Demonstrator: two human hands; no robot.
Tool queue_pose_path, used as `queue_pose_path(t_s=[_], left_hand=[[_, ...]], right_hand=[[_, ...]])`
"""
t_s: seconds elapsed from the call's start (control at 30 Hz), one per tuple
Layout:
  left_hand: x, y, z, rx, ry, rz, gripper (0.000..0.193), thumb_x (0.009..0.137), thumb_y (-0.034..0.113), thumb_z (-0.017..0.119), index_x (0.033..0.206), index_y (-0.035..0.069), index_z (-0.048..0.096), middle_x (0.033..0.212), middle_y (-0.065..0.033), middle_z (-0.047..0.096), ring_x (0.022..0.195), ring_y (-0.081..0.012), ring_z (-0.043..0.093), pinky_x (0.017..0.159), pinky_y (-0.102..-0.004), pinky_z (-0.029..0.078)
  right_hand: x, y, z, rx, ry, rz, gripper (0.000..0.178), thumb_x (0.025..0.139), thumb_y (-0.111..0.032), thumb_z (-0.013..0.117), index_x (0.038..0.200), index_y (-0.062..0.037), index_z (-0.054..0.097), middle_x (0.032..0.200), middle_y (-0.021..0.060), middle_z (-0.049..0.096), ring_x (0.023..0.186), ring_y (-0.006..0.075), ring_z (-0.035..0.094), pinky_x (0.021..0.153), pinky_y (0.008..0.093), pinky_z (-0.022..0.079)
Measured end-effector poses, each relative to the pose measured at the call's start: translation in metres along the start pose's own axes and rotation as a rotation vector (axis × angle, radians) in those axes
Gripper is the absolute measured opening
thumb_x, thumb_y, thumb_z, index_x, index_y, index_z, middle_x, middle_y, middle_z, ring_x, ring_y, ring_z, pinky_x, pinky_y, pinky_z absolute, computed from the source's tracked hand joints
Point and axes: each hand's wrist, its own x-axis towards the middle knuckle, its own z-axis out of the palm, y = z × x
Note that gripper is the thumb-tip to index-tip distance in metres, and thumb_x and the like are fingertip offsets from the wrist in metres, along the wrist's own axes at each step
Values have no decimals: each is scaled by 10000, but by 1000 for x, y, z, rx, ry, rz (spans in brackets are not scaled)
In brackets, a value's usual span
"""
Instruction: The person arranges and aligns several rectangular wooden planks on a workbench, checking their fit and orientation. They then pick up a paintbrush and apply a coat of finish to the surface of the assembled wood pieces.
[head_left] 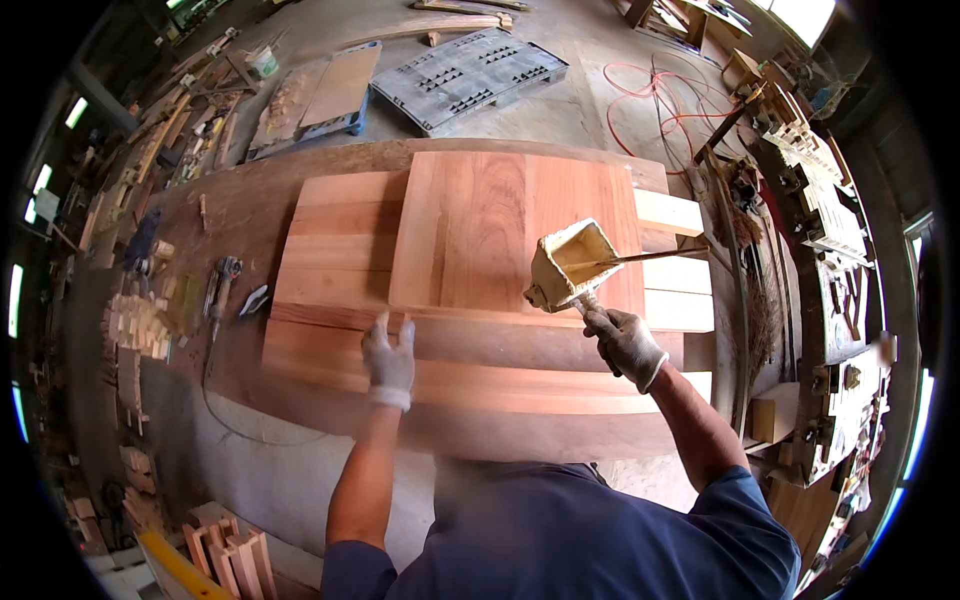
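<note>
In a white glove, my right hand (626,345) is closed round the handle of a square, cream-crusted glue pot (575,262). A thin stick (655,255) leans in the pot and juts out to the right. The pot is over the right part of a wide reddish wood panel (480,230). My left hand (388,358), gloved too, has its fingers stretched apart at the panel's near left edge; whether they press on the wood I cannot tell. Under and beside the panel lie more boards (335,235), and a long board (520,385) runs along the near side.
Pale board ends (678,295) stick out at the right. A corded power tool (222,285) lies on the worktable (180,240) at the left. Beyond the table are a grey plastic pallet (470,75) and a red hose (620,110) on the floor. Wood pieces (235,560) stand at the lower left.
</note>
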Motion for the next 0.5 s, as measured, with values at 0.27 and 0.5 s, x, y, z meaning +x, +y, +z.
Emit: queue_pose_path(t_s=[0.27,0.5], left_hand=[[111,-58,59,-50,19,396,621,972,301,745,1486,10,553,1453,-270,612,1343,-481,565,1142,-544,457],[113,-46,53,-136,4,404,637,919,248,782,1468,-3,580,1451,-251,624,1336,-476,575,1153,-551,435]], right_hand=[[139,-114,92,-229,-26,-2,565,1050,-596,571,862,-69,647,587,-22,464,438,85,416,387,299,346],[300,-233,154,-297,35,-153,519,1037,-540,649,893,-42,666,633,8,521,470,115,450,427,327,374]])
